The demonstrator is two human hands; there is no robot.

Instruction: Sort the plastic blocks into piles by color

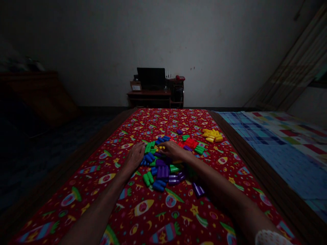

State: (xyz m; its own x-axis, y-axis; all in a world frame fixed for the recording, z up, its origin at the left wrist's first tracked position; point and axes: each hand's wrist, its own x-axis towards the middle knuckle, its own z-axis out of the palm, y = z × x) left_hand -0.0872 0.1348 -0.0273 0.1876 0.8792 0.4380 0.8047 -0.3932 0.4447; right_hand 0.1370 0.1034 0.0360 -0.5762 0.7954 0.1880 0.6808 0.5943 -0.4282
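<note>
A loose heap of plastic toy blocks in several colours lies mid-sheet in the head view. My left hand [135,154] rests at the heap's left edge, fingers loosely bent beside green blocks [150,147] and blue blocks [150,157], with nothing visible in its grasp. My right hand [171,149] reaches over the middle of the heap. Its fingers close at a small yellow block [160,148], and the grip is partly hidden. Nearer me lie purple blocks [162,172] and a green block [148,178]. Red blocks [191,143] are beyond my right wrist.
A separate pile of yellow blocks [212,135] sits at the right on the red patterned sheet [143,207]. A blue checked cloth [286,163] spreads at far right. Against the wall stands a desk [149,93] with a dark monitor [151,78].
</note>
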